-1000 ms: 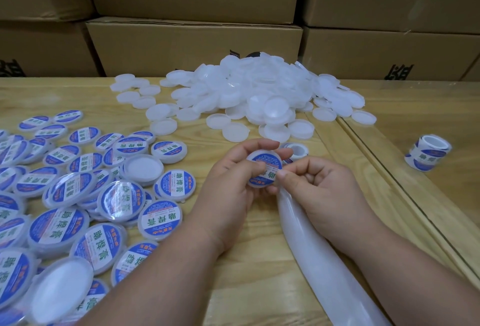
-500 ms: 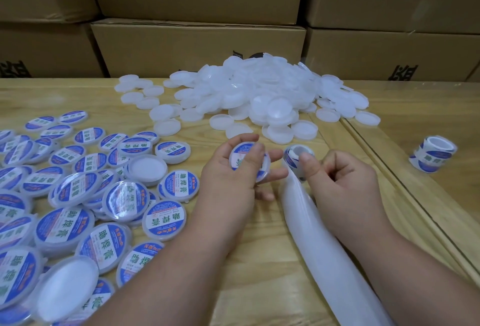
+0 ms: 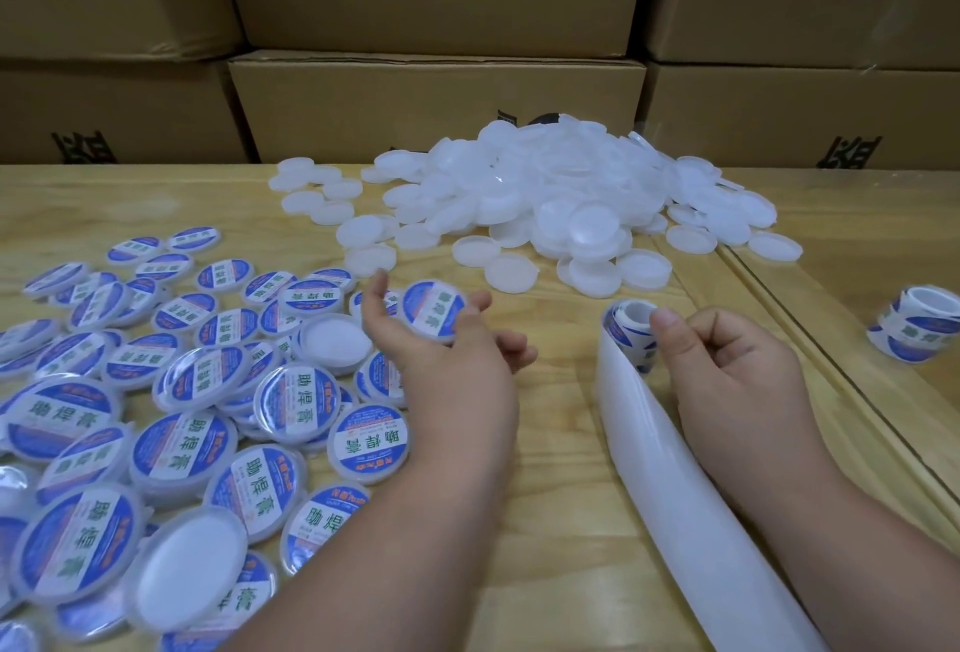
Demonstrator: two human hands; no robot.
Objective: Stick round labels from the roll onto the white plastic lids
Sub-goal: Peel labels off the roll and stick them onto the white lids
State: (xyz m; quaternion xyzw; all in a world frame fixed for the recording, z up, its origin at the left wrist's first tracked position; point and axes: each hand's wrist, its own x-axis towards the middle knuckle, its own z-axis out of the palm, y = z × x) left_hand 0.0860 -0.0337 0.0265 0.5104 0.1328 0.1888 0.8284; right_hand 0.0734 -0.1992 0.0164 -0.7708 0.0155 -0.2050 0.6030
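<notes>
1. Stacked brown cardboard boxes [image 3: 436, 116], printed with black characters, fill the background.
2. A light wooden table [image 3: 561, 521] with a glossy right-hand section spans the foreground under even light.

Two bare forearms, no sleeves, watch or rings visible. Left hand [image 3: 457, 365] and right hand [image 3: 737, 381]: short, unpainted nails on the fingers [image 3: 667, 326]; no gloves worn.
</notes>
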